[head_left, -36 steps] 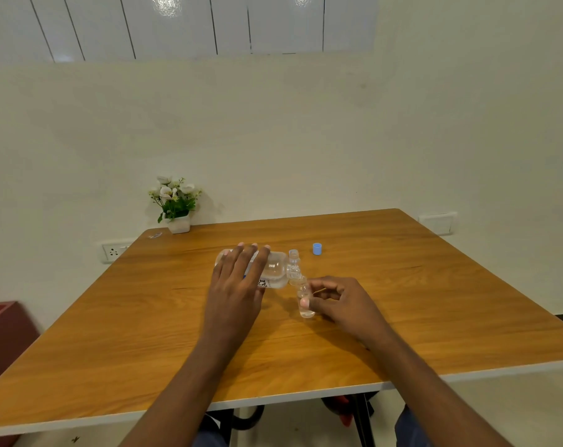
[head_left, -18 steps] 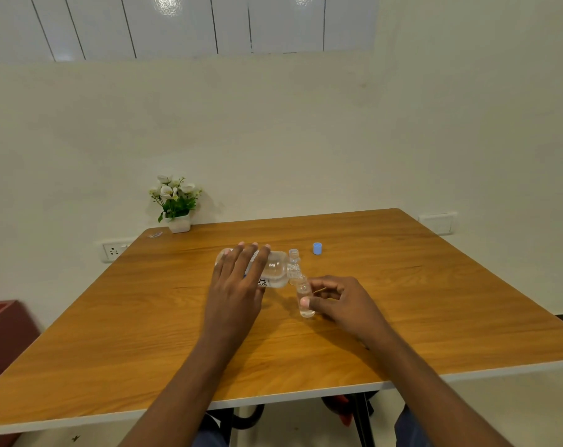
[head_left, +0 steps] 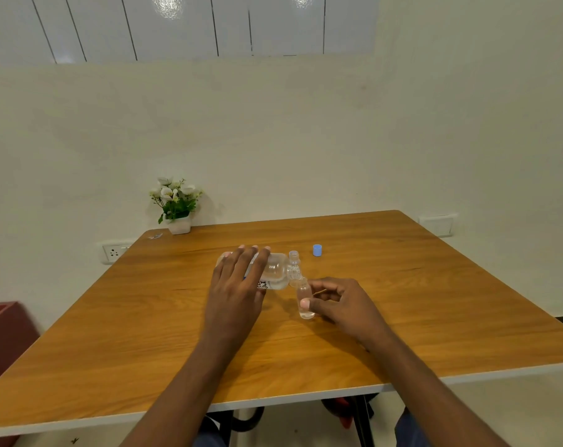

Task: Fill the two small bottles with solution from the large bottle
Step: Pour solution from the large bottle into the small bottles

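From the head camera, the left hand (head_left: 238, 285) lay over the large bottle (head_left: 275, 274). Its fingers draped across the body and held the bottle tipped on its side above the middle of the wooden table (head_left: 435, 301). The thumb was hidden. The bottle was clear, with dark lettering showing just below the fingers. Its neck pointed right and down, meeting the mouth of a small bottle (head_left: 304, 300).

The right hand (head_left: 341, 304) pinched that small bottle between thumb and curled fingers, and the bottle stood upright on the table. A little clear liquid showed at its bottom. A second small bottle (head_left: 293, 254) stood open just behind the large bottle's neck; how full it was I could not tell.

A blue cap (head_left: 317, 250) sat near it, to the right. At the far left corner stood a potted plant (head_left: 176, 204) with white flowers.
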